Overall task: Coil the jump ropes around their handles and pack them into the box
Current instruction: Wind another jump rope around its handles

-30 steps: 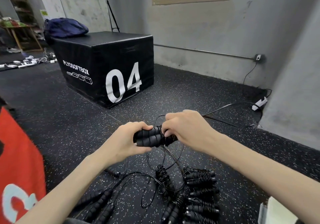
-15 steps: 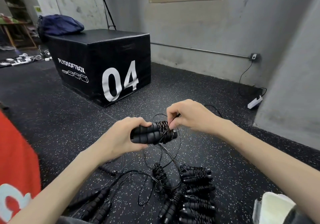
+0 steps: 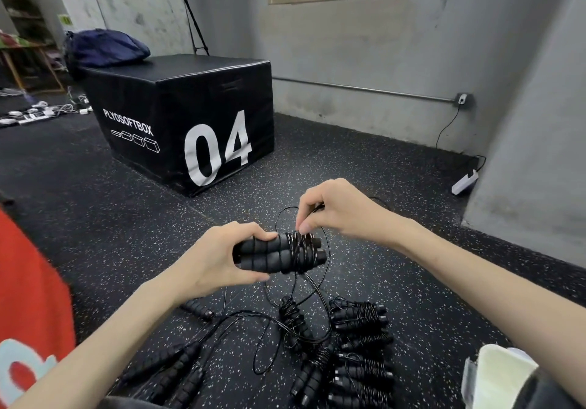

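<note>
On my feed: left hand (image 3: pixel 218 258) grips a pair of black foam handles (image 3: pixel 269 253) held side by side, roughly level, above the floor (image 3: pixel 95 218). Fingers curled round the left end of the pair; the right end sticks out bare. Thin black rope (image 3: pixel 301 250) is wound in several turns round that right end. Right hand (image 3: pixel 336 209) sits just above it, thumb and fingertips pinching the rope right at the coil. Loose loops of the same rope hang down below the handles toward the floor.

On the floor beneath the hands: a pile of coiled jump ropes (image 3: pixel 358 351), bundles lying close together, touching. To the left of it, uncoiled handles (image 3: pixel 177 373) with slack cord trailing between them and the pile.

Beyond the hands, a black plyo box (image 3: pixel 177 117) marked 04, dark blue bag (image 3: pixel 107 47) on its far end. Red box (image 3: pixel 28 282) at left edge. White power strip (image 3: pixel 464 182) by the wall at right. I can't tell which object is the packing box.
</note>
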